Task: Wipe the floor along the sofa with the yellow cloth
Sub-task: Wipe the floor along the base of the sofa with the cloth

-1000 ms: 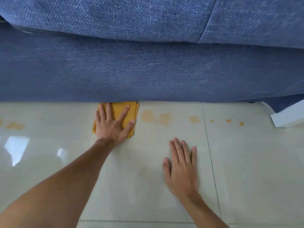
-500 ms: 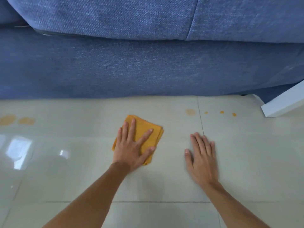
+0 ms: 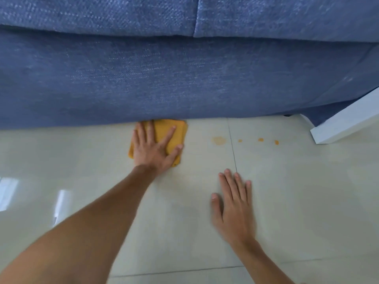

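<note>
A folded yellow cloth lies on the pale tiled floor, its far edge right at the foot of the blue sofa. My left hand lies flat on top of the cloth with the fingers spread, pressing it down. My right hand rests palm down on the bare tile to the right and nearer to me, holding nothing. An orange stain and three small orange drops mark the floor to the right of the cloth.
A white furniture edge juts in at the right, beside the sofa's corner. A tile joint runs toward me between the stain and the drops. Bright window reflections lie on the floor at the left.
My left hand has pushed the cloth away from me, from the open floor up against the sofa's base. The two stains seen there one second ago no longer show.
</note>
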`<state>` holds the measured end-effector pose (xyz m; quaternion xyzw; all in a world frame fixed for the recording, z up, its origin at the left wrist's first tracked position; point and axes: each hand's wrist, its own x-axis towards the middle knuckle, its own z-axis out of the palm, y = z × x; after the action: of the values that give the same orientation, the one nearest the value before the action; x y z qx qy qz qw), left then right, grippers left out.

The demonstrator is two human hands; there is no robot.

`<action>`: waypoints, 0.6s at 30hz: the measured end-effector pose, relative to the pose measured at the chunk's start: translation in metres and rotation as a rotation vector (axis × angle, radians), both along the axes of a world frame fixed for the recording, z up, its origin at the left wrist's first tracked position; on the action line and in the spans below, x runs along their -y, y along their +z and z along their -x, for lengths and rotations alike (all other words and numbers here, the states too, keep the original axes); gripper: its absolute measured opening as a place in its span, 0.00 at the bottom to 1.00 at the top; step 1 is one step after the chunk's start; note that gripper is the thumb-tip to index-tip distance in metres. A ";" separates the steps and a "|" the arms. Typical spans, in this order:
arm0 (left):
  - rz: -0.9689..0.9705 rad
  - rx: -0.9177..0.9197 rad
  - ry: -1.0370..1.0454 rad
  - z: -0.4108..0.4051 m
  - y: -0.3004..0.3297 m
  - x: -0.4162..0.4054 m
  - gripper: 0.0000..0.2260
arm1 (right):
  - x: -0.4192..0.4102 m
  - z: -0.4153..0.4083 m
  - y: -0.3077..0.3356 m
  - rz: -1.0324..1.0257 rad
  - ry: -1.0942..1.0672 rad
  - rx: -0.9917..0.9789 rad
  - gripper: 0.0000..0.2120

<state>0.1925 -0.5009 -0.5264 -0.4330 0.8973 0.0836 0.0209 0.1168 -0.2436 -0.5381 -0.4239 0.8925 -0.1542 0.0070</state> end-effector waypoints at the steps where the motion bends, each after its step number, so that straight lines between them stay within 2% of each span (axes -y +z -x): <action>1: -0.002 -0.004 -0.058 0.018 0.000 -0.017 0.31 | 0.001 0.001 0.002 0.074 0.003 0.045 0.26; 3: -0.006 -0.017 -0.169 0.043 -0.001 -0.056 0.31 | -0.001 0.006 0.008 0.229 -0.016 0.136 0.24; 5: -0.015 -0.026 -0.262 0.050 0.001 -0.092 0.30 | -0.010 0.019 0.014 0.281 -0.068 0.120 0.23; 10: 0.010 -0.033 -0.396 -0.007 0.005 -0.129 0.30 | -0.043 0.058 0.011 0.086 -0.263 -0.014 0.25; 14: 0.040 0.010 -0.262 -0.077 0.003 -0.104 0.30 | -0.057 0.061 0.003 -0.036 -0.254 -0.034 0.28; 18: 0.037 0.032 -0.043 -0.089 0.004 -0.053 0.33 | -0.058 0.060 0.000 -0.051 -0.259 -0.045 0.28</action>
<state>0.2819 -0.4477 -0.5223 -0.4151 0.9073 0.0595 0.0291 0.0569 -0.1860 -0.5385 -0.3081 0.9433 -0.1216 -0.0223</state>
